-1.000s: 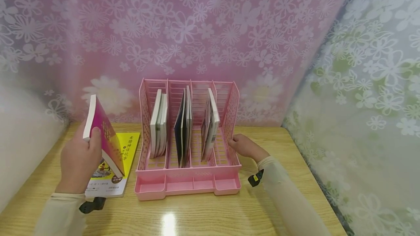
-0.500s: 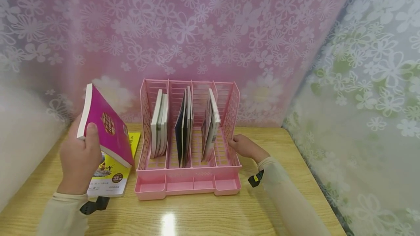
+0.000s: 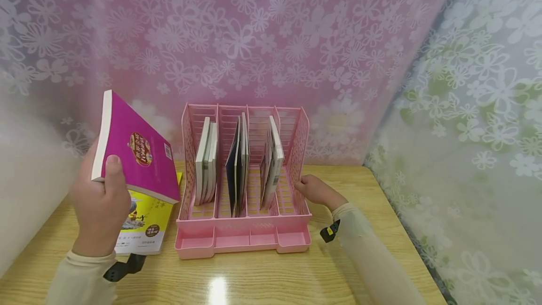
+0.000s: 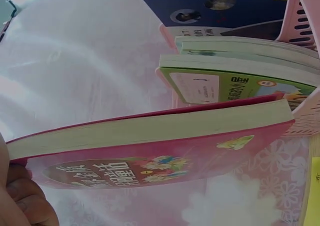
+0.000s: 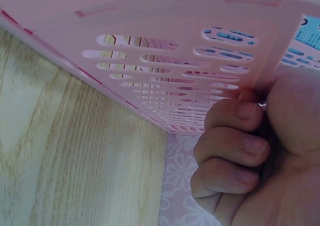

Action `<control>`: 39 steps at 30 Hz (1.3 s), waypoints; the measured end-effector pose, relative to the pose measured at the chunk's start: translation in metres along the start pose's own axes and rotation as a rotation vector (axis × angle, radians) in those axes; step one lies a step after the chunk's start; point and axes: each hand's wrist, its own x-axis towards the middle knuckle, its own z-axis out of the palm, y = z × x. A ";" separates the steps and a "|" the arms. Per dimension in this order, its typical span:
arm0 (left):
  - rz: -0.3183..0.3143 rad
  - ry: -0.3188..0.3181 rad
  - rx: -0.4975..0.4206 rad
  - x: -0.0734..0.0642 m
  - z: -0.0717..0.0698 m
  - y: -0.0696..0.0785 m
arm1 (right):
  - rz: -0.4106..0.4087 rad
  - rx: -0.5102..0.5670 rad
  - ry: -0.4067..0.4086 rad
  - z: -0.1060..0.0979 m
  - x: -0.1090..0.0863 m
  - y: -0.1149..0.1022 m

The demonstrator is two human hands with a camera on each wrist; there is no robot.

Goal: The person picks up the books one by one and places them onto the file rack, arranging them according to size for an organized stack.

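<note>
My left hand (image 3: 101, 206) grips a thick magenta book (image 3: 141, 149) by its left end, thumb across the purple cover. In the head view the book is tilted, raised above a yellow-and-white book (image 3: 144, 225) on the table, and partly hides it. The left wrist view shows the book's pale page edge and its other, pink illustrated cover (image 4: 150, 166). A pink plastic book rack (image 3: 243, 224) stands to the right of it. At the rack's right side wall, my right hand (image 3: 319, 190) holds the edge with curled fingers (image 5: 232, 148).
Several books stand in the rack: white-edged ones (image 3: 205, 164) in the left slot, dark-covered ones (image 3: 237, 168) in the second, and another group (image 3: 272, 164) in the third. A wood-grain table (image 3: 262, 276) lies beneath. Flowered sheeting (image 3: 271, 36) closes off the back and right.
My left hand has raised the magenta book and turned it so that more of its purple cover faces the head camera. The right hand stays on the rack's side wall.
</note>
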 end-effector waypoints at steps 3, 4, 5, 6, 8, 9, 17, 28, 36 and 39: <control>0.016 0.005 -0.016 0.000 0.001 0.002 | 0.007 -0.002 0.003 0.000 0.000 0.000; 0.018 0.008 -0.020 0.000 0.001 0.002 | 0.009 -0.003 0.004 0.000 0.000 0.000; 0.021 0.012 -0.023 0.000 0.001 0.002 | 0.010 -0.002 0.005 0.000 0.000 0.000; 0.024 0.014 -0.028 0.000 0.001 0.003 | 0.011 -0.001 0.004 0.000 0.000 0.000; 0.032 0.015 -0.042 0.000 0.002 0.004 | 0.013 0.002 0.001 0.000 0.000 0.000; 0.039 0.013 -0.047 0.000 0.002 0.004 | 0.014 0.005 -0.001 0.000 0.000 0.000; 0.107 0.047 -0.124 0.002 0.007 0.004 | 0.019 0.034 -0.019 0.000 0.001 0.004; 0.197 0.138 -0.286 0.004 0.012 0.023 | 0.009 0.039 -0.016 -0.001 -0.001 0.002; 0.257 0.199 -0.372 0.009 0.019 0.049 | -0.011 0.019 -0.013 -0.001 0.000 0.003; 0.273 0.204 -0.421 0.010 0.023 0.058 | -0.014 0.021 -0.013 -0.001 0.000 0.003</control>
